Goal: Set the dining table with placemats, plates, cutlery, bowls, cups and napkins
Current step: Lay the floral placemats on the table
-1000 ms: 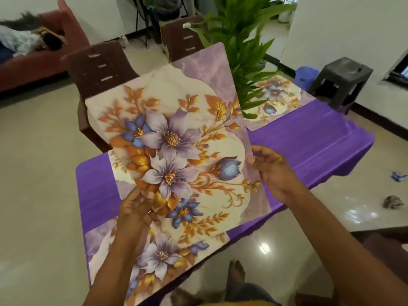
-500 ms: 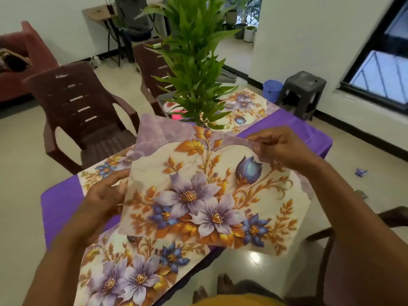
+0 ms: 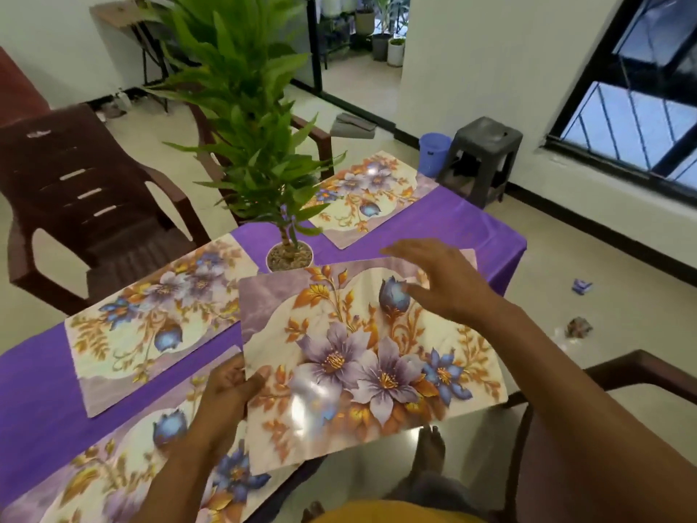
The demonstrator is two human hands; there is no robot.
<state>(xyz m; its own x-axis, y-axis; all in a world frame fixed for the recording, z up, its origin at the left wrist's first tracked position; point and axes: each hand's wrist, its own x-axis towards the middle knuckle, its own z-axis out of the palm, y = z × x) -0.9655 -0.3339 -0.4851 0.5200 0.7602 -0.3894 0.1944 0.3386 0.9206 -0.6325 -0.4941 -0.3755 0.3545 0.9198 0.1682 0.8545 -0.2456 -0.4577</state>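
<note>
A floral placemat (image 3: pixel 362 356) hangs nearly flat over the near right edge of the purple-clothed table (image 3: pixel 464 232). My left hand (image 3: pixel 226 390) pinches its left edge, thumb on top. My right hand (image 3: pixel 441 285) hovers over the mat's far right part with fingers spread, gripping nothing. Three more matching placemats lie on the cloth: a placemat at the far left (image 3: pixel 151 322), a placemat at the far right (image 3: pixel 366 198), and a near-left placemat (image 3: pixel 113 473) partly under my left arm.
A potted green plant (image 3: pixel 286 254) stands mid-table, just beyond the held mat. Brown plastic chairs (image 3: pixel 86 205) sit behind the table and another chair (image 3: pixel 611 371) at my right. A dark stool (image 3: pixel 486 156) and blue bucket (image 3: pixel 433 149) stand by the wall.
The held placemat came down from upright to nearly flat and shifted right. My right hand let go of its top edge and opened above it. The left hand kept its grip.
</note>
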